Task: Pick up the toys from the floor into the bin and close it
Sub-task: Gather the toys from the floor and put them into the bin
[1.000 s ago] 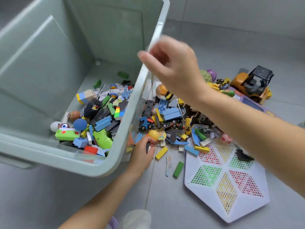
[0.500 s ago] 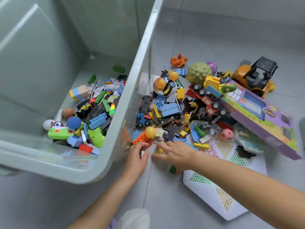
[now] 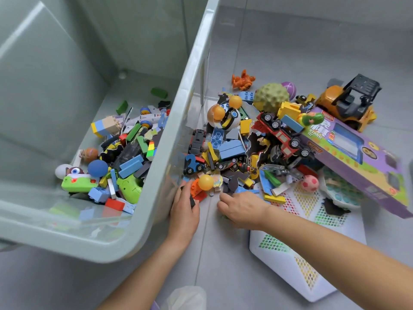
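Both hands at the floor (image 3: 212,260) beside the bin (image 3: 143,233): left hand (image 3: 184,212) pinches a dark piece (image 3: 191,201), right hand (image 3: 242,209) curled, hold indiscernible; small toys (image 3: 230,151) could drop short of the rim.

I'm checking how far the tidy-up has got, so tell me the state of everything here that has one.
Bin: open, no lid on, partly filled.
Toy pile: on the floor beside the bin.
Fire truck: tipped over.
Forklift: upright.
Purple box: tilted on the pile.
Left hand: holds a small dark piece.
Right hand: fingers curled at the pile's edge, grip unclear.
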Motion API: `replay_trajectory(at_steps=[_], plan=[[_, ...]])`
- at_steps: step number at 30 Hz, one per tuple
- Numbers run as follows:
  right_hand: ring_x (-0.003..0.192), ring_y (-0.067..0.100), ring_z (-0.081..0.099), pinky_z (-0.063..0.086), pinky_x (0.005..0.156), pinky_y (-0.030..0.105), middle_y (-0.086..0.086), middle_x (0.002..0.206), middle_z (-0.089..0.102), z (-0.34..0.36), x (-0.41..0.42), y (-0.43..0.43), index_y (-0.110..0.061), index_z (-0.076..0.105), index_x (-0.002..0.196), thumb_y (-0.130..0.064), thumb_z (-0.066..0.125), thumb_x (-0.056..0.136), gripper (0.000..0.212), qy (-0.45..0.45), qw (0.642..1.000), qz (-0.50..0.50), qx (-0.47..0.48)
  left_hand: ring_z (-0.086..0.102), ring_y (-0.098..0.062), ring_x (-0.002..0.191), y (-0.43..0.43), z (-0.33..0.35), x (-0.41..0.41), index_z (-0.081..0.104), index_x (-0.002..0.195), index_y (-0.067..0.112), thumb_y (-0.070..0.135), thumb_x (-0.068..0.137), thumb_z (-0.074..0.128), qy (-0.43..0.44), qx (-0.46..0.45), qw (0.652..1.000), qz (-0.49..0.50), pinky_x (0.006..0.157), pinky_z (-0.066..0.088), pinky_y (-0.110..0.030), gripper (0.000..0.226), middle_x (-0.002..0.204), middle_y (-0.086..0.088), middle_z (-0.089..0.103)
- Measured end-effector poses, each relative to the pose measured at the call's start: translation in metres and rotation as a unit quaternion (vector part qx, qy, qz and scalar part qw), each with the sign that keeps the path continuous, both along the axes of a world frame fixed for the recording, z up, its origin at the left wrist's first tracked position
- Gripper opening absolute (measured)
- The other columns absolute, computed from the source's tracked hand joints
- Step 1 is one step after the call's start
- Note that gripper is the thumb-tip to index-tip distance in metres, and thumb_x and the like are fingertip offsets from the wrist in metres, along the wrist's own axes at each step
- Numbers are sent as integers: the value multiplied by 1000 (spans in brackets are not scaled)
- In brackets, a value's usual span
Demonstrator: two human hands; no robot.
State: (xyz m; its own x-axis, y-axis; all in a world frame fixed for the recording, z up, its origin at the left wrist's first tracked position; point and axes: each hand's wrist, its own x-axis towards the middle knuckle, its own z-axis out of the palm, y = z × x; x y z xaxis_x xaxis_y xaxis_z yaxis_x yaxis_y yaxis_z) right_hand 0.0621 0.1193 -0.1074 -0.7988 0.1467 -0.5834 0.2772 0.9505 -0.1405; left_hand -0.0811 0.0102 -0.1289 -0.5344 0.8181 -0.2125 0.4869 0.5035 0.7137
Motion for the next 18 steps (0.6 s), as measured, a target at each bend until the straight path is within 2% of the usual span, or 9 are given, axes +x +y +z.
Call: replay_trajectory(at_steps=[4,7,11,15,18], plan=[[67,29,45,26,43,34,16,111,42,-1,0,0,-4,42,117,-15,52,87,33,-10,998,-54,1,52,-23,113,10,0,-2,55,123,11,3,83,62,-7,-13,1000,0,89,33,-18,42,121,-7,56],[67,29,44,21,42,33,16,113,42,-1,1,1,-5,41,119,-16,49,90,32,-23,996,-87,-6,54,-23,105,12,0,-1,59,113,10,5,80,65,-17,-23,1000,9,83,33,-15,34,114,-7,56],[71,29,47,26,43,33,15,113,44,4,1,2,-5,45,116,-17,46,94,25,-33,991,-128,-3,52,-18,95,13,1,-2,56,109,14,13,77,71,0,-63,998,-22,75,33,-19,35,110,-2,51],[95,33,58,34,57,35,14,112,52,8,-3,-3,-6,49,115,-13,46,92,24,-52,984,-169,-16,56,-24,89,16,4,-4,52,103,19,26,76,73,64,-139,983,-100,71,40,-30,34,107,0,47],[88,28,55,35,63,32,12,101,53,9,-1,-4,-11,50,100,-21,52,88,16,-21,969,-243,-49,56,-23,84,19,4,-8,57,96,19,27,76,71,61,-147,982,-100,70,42,-30,26,100,-1,51]])
